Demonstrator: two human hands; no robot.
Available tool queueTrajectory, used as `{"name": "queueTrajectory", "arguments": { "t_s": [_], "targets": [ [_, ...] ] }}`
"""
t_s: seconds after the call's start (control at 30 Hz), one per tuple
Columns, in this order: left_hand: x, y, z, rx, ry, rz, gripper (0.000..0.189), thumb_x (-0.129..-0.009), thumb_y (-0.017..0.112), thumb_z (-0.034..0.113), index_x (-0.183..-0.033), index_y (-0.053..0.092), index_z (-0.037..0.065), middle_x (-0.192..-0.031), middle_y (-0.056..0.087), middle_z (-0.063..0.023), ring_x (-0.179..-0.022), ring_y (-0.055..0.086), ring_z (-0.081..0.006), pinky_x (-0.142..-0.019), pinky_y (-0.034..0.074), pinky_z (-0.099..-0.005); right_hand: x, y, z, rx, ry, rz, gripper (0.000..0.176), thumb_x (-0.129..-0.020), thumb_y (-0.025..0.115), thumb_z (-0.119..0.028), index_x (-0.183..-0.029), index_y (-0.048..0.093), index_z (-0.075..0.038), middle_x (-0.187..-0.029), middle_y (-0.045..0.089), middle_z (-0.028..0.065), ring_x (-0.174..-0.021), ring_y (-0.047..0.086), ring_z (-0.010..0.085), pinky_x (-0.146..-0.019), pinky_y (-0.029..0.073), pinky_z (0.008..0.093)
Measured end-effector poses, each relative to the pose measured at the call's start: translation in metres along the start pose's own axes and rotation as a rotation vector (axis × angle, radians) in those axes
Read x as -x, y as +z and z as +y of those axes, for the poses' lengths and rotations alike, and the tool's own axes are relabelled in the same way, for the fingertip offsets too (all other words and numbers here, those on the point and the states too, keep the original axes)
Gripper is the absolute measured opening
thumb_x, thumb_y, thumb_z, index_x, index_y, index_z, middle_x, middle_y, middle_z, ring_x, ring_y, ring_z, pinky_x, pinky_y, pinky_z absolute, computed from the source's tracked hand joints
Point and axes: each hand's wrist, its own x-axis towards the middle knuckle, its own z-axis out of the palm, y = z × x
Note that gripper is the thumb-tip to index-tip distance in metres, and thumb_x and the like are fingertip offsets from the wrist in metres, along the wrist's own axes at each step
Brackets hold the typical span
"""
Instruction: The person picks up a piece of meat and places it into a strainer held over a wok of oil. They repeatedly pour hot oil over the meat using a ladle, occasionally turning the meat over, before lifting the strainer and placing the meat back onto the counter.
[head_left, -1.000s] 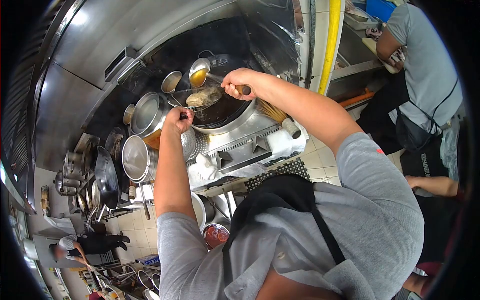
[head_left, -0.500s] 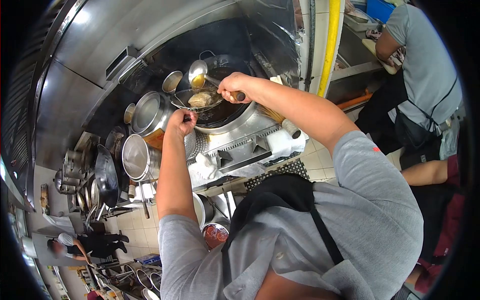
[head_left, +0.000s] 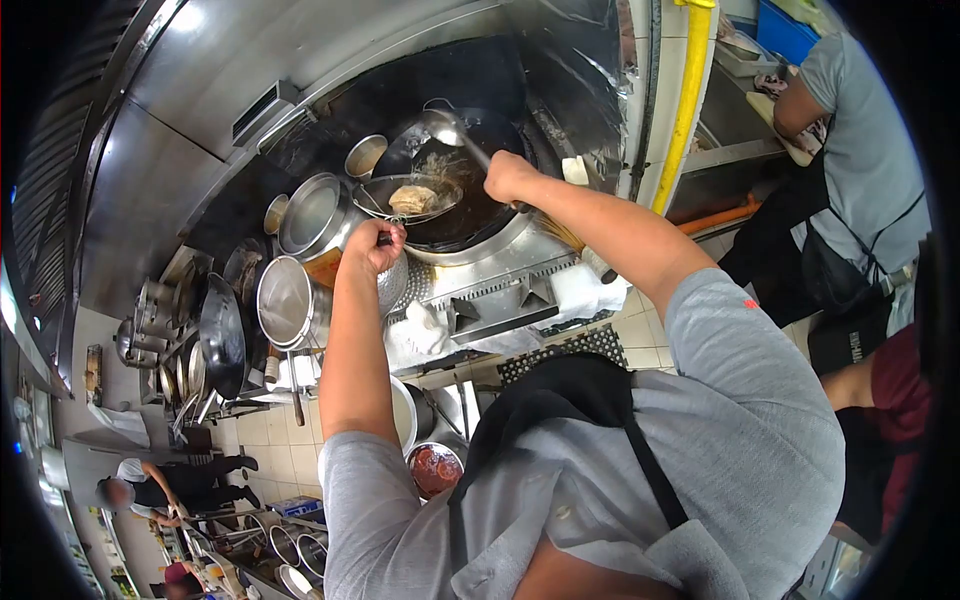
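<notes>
Fingers closed, my left hand (head_left: 376, 246) grips the dark handle of a wire strainer (head_left: 375, 197). A pale brown piece of food (head_left: 412, 200) lies in that strainer, over a large wok (head_left: 480, 218) of dark liquid. Wrapped round the handle of a metal ladle (head_left: 447, 130), my right hand (head_left: 510, 179) is above the wok's right side. The ladle's bowl is at the far part of the wok, partly blurred, so its contents cannot be made out.
Left of the wok are metal bowls (head_left: 310, 215), a round sieve (head_left: 285, 303) and a black wok (head_left: 222, 335). A towel (head_left: 425, 328) lies on the stove's front edge. Other people (head_left: 870, 160) stand at the right and far lower left. A yellow pipe (head_left: 690, 110) runs upper right.
The ladle, which was tipped with yellow liquid in it above the food, has moved away to the wok's far side with my right hand. The whole view has shifted slightly.
</notes>
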Motion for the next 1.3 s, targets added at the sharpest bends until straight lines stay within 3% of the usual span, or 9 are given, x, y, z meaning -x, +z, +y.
{"name": "queueTrajectory", "arguments": {
  "t_s": [0.17,0.23,0.27,0.3,0.37,0.4,0.5,0.67,1.3],
  "targets": [
    [0.005,-0.008,0.005,-0.023,0.018,0.056,0.007,-0.073,0.040,-0.004,-0.077,0.042,-0.009,-0.069,0.048,-0.0134,-0.053,0.049,-0.0169,-0.042,0.048,-0.0215,-0.021,0.033,0.037,0.111,0.019,0.101,0.020,-0.073,0.055,-0.009,-0.086,0.065,0.003,-0.086,0.063,0.0224,-0.084,0.063,0.0299,-0.072,0.050,0.0360],
    [0.002,-0.010,0.005,-0.033,0.035,0.063,0.007,-0.073,0.040,-0.004,-0.078,0.041,-0.010,-0.068,0.048,-0.0135,-0.053,0.049,-0.0172,-0.042,0.048,-0.0221,-0.034,0.031,0.043,0.230,-0.054,-0.378,0.023,-0.074,0.055,-0.008,-0.092,0.063,0.003,-0.083,0.064,0.0208,-0.076,0.064,0.0291,-0.065,0.050,0.0349],
    [-0.001,-0.013,0.005,-0.048,0.051,0.076,0.008,-0.073,0.040,-0.004,-0.079,0.040,-0.009,-0.069,0.048,-0.0135,-0.053,0.049,-0.0175,-0.043,0.048,-0.0220,-0.061,0.045,0.061,0.065,-0.175,-0.478,0.013,-0.077,0.052,-0.006,-0.083,0.058,0.004,-0.063,0.061,0.0145,-0.054,0.059,0.0227,-0.047,0.048,0.0293],
    [-0.002,-0.013,0.004,-0.053,0.049,0.069,0.008,-0.073,0.040,-0.004,-0.079,0.040,-0.009,-0.069,0.048,-0.0135,-0.053,0.049,-0.0175,-0.043,0.048,-0.0220,-0.055,0.037,0.062,0.065,-0.170,-0.471,0.013,-0.077,0.052,-0.006,-0.083,0.058,0.004,-0.063,0.061,0.0145,-0.054,0.059,0.0227,-0.047,0.048,0.0293],
    [-0.006,-0.015,0.005,-0.071,0.044,0.103,0.007,-0.073,0.040,-0.004,-0.079,0.040,-0.008,-0.069,0.048,-0.0137,-0.052,0.049,-0.0176,-0.043,0.048,-0.0227,-0.044,0.015,0.057,-1.479,0.600,-0.758,0.011,-0.078,0.048,-0.001,-0.068,0.043,-0.002,-0.048,0.046,0.0037,-0.040,0.048,0.0124,-0.034,0.039,0.0214],
    [-0.012,-0.019,0.007,-0.088,0.037,0.097,0.006,-0.073,0.041,-0.005,-0.078,0.040,-0.008,-0.070,0.048,-0.0137,-0.052,0.049,-0.0177,-0.044,0.048,-0.0234,-0.025,0.004,0.040,-1.518,0.583,-0.640,0.023,-0.079,0.043,0.000,-0.063,0.029,-0.009,-0.046,0.033,-0.0030,-0.035,0.036,0.0046,-0.030,0.032,0.0143],
    [-0.010,-0.015,0.003,-0.100,0.042,0.083,0.006,-0.074,0.040,-0.005,-0.079,0.041,-0.007,-0.070,0.048,-0.0134,-0.052,0.049,-0.0177,-0.044,0.048,-0.0237,-0.016,-0.013,0.028,-1.640,0.603,-0.747,0.021,-0.081,0.040,-0.001,-0.063,0.032,-0.007,-0.047,0.035,-0.0015,-0.035,0.037,0.0057,-0.030,0.033,0.0153],
    [-0.008,-0.010,-0.003,-0.099,0.048,0.054,0.007,-0.074,0.040,-0.006,-0.081,0.041,-0.008,-0.070,0.048,-0.0125,-0.053,0.048,-0.0170,-0.045,0.047,-0.0231,-0.008,-0.026,-0.001,-1.504,0.445,-0.736,0.021,-0.081,0.041,-0.002,-0.063,0.032,-0.007,-0.048,0.036,-0.0012,-0.035,0.036,0.0058,-0.030,0.031,0.0163],
    [0.003,0.017,-0.009,-0.084,0.022,0.034,0.003,-0.074,0.039,-0.004,-0.076,0.040,-0.007,-0.065,0.047,-0.0109,-0.051,0.048,-0.0157,-0.043,0.047,-0.0221,-0.013,-0.024,-0.053,-1.275,0.339,-0.579,0.024,-0.083,0.044,-0.007,-0.061,0.038,-0.008,-0.048,0.041,-0.0025,-0.036,0.041,0.0048,-0.030,0.034,0.0167]
  ]
}}
